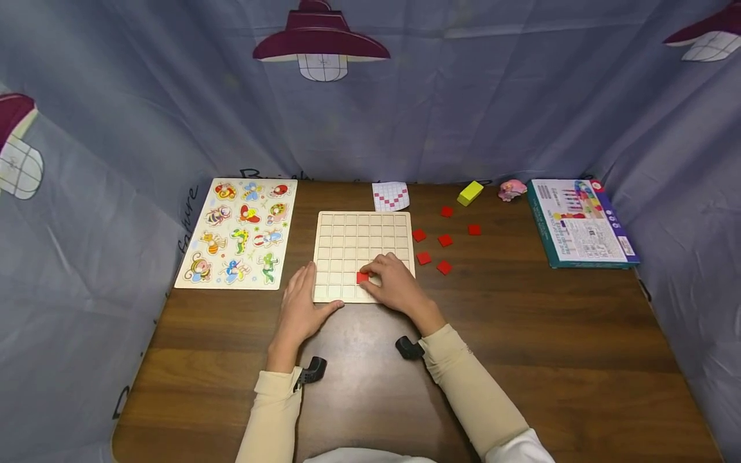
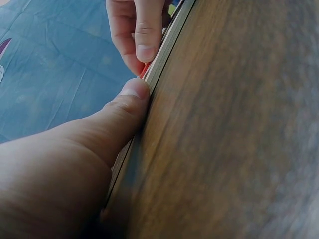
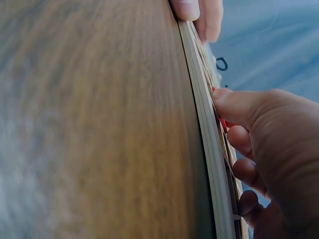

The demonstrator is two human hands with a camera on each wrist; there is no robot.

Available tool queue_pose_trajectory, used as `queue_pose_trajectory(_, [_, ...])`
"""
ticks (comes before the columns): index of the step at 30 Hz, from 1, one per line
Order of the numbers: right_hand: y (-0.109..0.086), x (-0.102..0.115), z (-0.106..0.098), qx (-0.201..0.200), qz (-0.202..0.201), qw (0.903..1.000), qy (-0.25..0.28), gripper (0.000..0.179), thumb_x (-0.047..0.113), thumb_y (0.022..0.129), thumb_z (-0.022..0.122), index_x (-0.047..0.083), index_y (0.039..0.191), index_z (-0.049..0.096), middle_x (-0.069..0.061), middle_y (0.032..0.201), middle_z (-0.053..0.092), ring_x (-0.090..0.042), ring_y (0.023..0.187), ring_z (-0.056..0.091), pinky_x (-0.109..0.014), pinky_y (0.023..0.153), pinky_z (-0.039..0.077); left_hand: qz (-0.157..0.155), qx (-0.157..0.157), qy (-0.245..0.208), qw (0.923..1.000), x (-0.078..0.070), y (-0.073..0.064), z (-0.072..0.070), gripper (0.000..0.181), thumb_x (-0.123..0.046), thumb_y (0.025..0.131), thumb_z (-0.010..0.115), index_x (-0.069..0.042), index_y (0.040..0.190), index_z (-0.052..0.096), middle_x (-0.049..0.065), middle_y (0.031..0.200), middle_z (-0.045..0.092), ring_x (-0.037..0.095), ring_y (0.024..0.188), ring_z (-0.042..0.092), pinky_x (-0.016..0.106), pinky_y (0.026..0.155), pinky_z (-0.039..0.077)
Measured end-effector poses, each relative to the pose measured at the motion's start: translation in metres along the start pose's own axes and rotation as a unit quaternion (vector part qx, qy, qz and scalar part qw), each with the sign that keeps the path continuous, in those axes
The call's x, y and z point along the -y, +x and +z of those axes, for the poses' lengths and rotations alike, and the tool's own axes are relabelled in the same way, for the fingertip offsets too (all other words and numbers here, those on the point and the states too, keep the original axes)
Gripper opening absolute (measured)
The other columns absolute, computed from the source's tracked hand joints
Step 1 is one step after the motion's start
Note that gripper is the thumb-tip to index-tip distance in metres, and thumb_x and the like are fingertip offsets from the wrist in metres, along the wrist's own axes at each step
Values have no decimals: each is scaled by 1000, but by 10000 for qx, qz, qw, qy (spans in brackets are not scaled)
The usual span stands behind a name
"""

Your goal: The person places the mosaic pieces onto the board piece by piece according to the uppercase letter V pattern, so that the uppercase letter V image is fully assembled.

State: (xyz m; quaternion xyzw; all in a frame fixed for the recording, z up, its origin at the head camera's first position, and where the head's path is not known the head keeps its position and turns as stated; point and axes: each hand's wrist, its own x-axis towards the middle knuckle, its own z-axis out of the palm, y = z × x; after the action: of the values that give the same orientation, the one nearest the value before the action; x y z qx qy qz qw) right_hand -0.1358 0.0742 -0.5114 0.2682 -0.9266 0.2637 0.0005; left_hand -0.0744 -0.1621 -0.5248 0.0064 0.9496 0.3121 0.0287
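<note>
A wooden grid board lies flat on the table in the head view. My right hand is over its lower right part and pinches a red square tile between thumb and fingers, right at the grid cells. In the right wrist view a sliver of the red tile shows beside the thumb. At the board's front left corner is my left hand, its straight fingers along the left edge and its thumb at the front edge. The left wrist view shows that thumb against the board's side.
Several loose red tiles lie right of the board. Behind it are a pattern card, a yellow block and a small pink figure. An insect puzzle board lies left, a boxed game far right.
</note>
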Motion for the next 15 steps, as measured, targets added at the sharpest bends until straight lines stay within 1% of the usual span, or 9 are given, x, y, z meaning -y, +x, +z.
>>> queue_pose_trajectory(6, [0, 2, 0, -65, 18, 10000, 44, 26, 31, 90, 78, 17, 112, 78, 0, 101, 70, -19, 91, 54, -35, 82, 49, 17, -64, 61, 10000, 0, -1, 0, 112, -58, 81, 80, -6, 163, 22, 16, 166, 31, 31, 156, 23, 59, 123, 26])
queue_pose_trajectory(9, [-7, -1, -4, -233, 107, 9994, 235, 31, 31, 89, 80, 15, 115, 77, -1, 98, 69, -20, 91, 54, -35, 82, 48, -16, -24, 64, 10000, 1, -3, 1, 113, -58, 81, 80, -6, 162, 23, 16, 166, 31, 32, 156, 23, 59, 123, 25])
queue_pose_trajectory(12, [-18, -11, -16, -540, 345, 9963, 566, 36, 29, 86, 83, 12, 118, 77, -2, 94, 68, -20, 91, 55, -35, 81, 47, -39, 35, 61, 10000, 1, -3, 1, 113, -58, 81, 80, -5, 163, 22, 16, 167, 30, 32, 156, 23, 59, 124, 25])
queue_pose_trajectory(15, [-33, -32, -35, -881, 648, 9911, 758, 41, 28, 85, 85, 10, 120, 76, -4, 94, 67, -20, 90, 54, -35, 78, 46, -23, 20, 82, 10000, 0, 0, 1, 114, -59, 81, 79, -6, 163, 21, 16, 167, 29, 32, 156, 22, 59, 124, 24])
